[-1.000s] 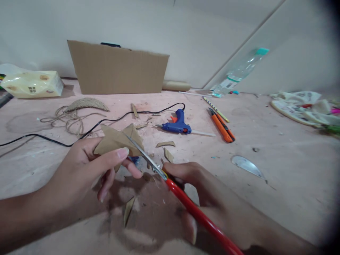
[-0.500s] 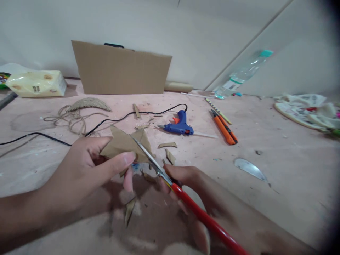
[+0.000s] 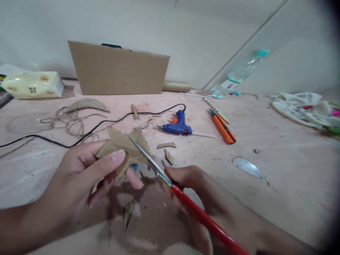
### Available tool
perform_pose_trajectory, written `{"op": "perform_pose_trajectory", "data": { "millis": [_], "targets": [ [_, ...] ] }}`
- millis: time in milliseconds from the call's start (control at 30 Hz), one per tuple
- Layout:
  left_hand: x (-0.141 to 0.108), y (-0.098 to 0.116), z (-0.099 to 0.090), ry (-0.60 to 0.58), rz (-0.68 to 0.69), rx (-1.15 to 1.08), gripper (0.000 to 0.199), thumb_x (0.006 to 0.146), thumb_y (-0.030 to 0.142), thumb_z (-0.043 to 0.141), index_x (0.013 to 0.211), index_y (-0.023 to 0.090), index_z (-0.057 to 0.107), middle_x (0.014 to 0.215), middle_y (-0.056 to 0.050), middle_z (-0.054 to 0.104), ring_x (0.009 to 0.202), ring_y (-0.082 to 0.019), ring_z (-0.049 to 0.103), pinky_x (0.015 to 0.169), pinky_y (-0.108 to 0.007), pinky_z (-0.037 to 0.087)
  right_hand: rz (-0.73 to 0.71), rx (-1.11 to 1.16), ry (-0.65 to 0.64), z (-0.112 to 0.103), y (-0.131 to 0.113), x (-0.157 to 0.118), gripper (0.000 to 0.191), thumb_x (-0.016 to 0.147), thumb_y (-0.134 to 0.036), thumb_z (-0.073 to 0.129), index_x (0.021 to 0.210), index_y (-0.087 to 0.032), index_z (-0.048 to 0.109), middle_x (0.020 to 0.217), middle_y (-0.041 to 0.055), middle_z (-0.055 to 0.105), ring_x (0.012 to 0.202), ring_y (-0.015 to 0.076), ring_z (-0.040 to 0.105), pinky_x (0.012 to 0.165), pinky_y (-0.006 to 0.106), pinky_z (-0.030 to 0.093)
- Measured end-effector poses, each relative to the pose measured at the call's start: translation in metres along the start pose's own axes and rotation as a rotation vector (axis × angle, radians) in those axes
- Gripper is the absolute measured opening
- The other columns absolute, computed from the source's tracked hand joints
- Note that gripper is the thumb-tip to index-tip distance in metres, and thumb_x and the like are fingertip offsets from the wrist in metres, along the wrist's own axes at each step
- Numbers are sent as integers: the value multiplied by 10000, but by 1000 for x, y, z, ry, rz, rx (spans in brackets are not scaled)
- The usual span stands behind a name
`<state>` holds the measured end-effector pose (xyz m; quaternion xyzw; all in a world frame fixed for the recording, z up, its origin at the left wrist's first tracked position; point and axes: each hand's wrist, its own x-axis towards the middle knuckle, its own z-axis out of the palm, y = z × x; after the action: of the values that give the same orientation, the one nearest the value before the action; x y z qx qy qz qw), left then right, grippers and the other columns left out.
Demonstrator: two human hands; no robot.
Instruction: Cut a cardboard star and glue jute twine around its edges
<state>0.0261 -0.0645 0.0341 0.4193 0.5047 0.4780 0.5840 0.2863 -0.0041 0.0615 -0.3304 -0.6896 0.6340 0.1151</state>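
Note:
My left hand [image 3: 87,170] grips a brown cardboard star [image 3: 117,145], its thumb flat on top and its other fingers partly hidden beneath. My right hand [image 3: 196,187] is wrapped round the red handles of a pair of scissors [image 3: 209,223]. The metal blades reach across the right part of the star, tip at its upper notch; they look nearly closed. Cardboard offcuts lie around, such as a curved strip [image 3: 166,145], a small piece [image 3: 169,157] and a pointed scrap [image 3: 129,214] below the star.
Beyond my hands lie a blue glue gun [image 3: 179,125] with a black cord, orange cutters [image 3: 222,129], a striped pencil [image 3: 216,110] and tangled twine [image 3: 73,124]. A cardboard sheet [image 3: 119,71], tissue pack [image 3: 34,85] and leaning bottle [image 3: 241,76] stand at the back. A shiny curved piece [image 3: 249,167] lies right.
My left thumb has slid back a little towards the left on the star, and the fingers beneath have shifted. The scissors stay across the star. The whole view has moved slightly.

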Motion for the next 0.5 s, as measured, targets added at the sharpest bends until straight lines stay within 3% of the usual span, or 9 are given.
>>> {"op": "perform_pose_trajectory", "data": {
  "millis": [100,167,333,500],
  "targets": [
    [-1,3,3,-50,-19,-15,484,895,669,855,702,226,838,608,-51,714,468,-183,635,407,-259,547,6,-25,-31,-1,-6,2,532,849,-679,864,779,-224,596,791,20,661,739,195,589,632,277,488],
    [-2,3,3,-89,-40,-57,454,910,635,857,692,239,816,637,-54,757,508,-245,717,465,-348,647,26,-27,-52,-2,-8,4,542,827,-704,870,793,-225,619,755,15,660,724,195,584,617,273,479],
    [-3,0,2,-79,-4,-34,479,950,602,838,661,226,776,616,-49,749,544,-243,748,527,-340,667,10,15,-37,1,-6,3,692,691,-870,883,762,-227,634,755,35,673,752,225,619,608,300,508],
    [-3,-1,0,-49,-20,-22,483,917,641,862,712,217,757,625,-50,755,566,-277,768,554,-392,683,31,-21,-13,3,-7,0,636,840,-753,848,697,-233,510,702,0,606,674,165,546,553,262,443]
  ]
}}
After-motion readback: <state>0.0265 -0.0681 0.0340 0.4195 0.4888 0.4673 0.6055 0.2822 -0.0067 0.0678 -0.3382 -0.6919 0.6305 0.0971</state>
